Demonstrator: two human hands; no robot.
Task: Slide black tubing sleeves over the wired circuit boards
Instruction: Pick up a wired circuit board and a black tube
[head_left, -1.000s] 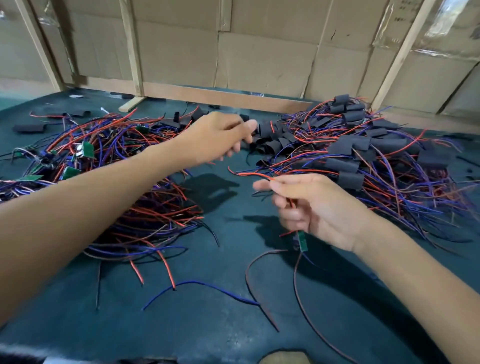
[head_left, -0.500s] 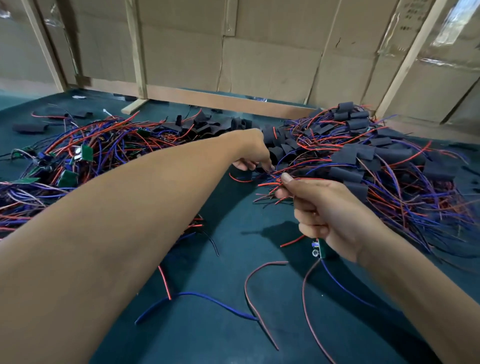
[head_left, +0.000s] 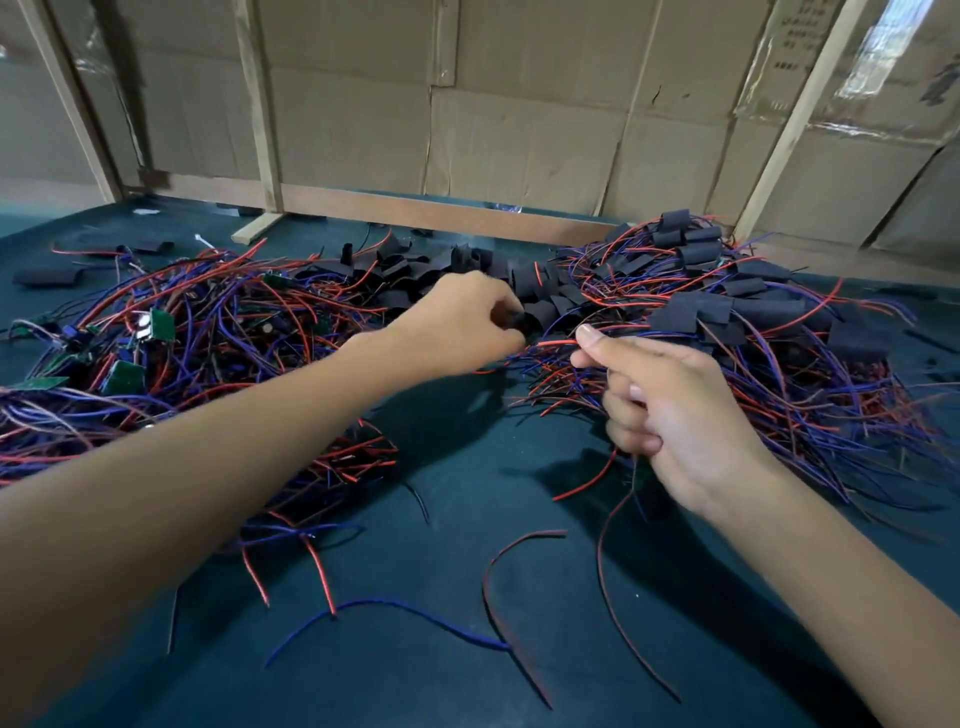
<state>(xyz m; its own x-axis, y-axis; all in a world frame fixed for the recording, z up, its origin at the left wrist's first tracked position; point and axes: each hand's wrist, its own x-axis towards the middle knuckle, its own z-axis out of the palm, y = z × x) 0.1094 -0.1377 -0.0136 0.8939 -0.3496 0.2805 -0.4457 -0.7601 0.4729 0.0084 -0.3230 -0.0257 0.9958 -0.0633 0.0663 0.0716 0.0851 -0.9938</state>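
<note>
Your left hand reaches into the pile of loose black tubing sleeves at the back of the green worktop, its fingers pinching one sleeve. Your right hand has its fingers curled round red and blue wires; their circuit board seems hidden in the palm. Printing on the cardboard wall is too blurred to read.

Moderate, diffuse light from the upper right left glare on the taped cardboard wall and soft shadows of the hands on the counter, while wide-angle distortion bowed the wooden posts and the near forearms were slightly blurred.
</note>
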